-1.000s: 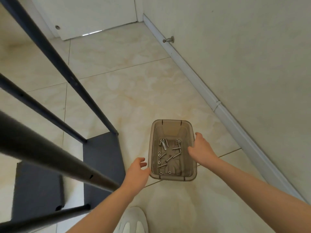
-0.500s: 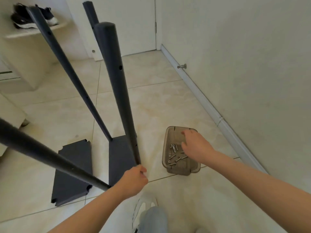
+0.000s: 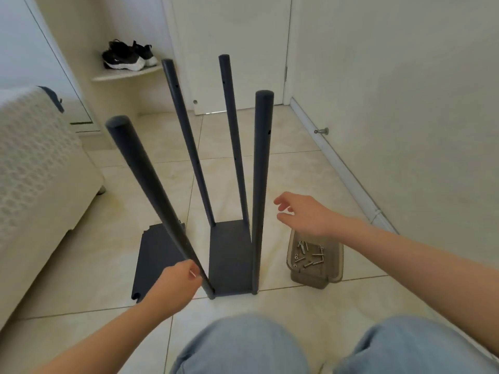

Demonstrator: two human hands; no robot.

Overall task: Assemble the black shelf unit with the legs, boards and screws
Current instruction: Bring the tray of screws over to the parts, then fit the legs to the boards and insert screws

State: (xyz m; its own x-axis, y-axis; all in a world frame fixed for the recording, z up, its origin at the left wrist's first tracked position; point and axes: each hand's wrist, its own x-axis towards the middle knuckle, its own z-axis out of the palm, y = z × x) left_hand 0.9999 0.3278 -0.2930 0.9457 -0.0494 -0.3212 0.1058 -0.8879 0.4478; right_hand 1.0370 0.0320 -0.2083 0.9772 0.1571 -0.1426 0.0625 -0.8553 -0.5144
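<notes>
Legs are up: four black round tube legs stand on the black rectangular bottom board (image 3: 229,255), which lies flat on the cream tile floor (image 3: 297,163), right in front of the person's knees (image 3: 243,346). Near-left leg (image 3: 151,190) leans out to the left at its top. Near-right leg (image 3: 260,184) stands abt upright. Far-left leg (image 3: 186,141) and far-right leg (image 3: 233,139) rise from the back corners. Second black flat board (image 3: 156,255) lies on the floor just beside the unit, on its left, not fitted yet.

Left hand (image 3: 175,282) is low, against the foot of the near-left leg, fingers curled, pinching what looks like a small silvery screw (image 3: 193,273); too small to be sure. Right hand (image 3: 305,214) hangs slack & spread, nothing in it, above the translucent brown plastic tray (image 3: 310,282) of loose silver screws (image 3: 307,255). Its fingers point toward the near-right leg w/o touching it.

Step in hand, prob.: fixing the near-left leg to the bottom board at its lowest hole. Task looks early to mid: one board on, one waiting, upper holes in the legs bare.

Next move needs the right hand to steady that leaning leg so hole & board corner line up. Then the screw can go in straight, not cross-threaded. Tray is near, so more screws are an easy reach. Leg tops are free, so the unit may wobble.
</notes>
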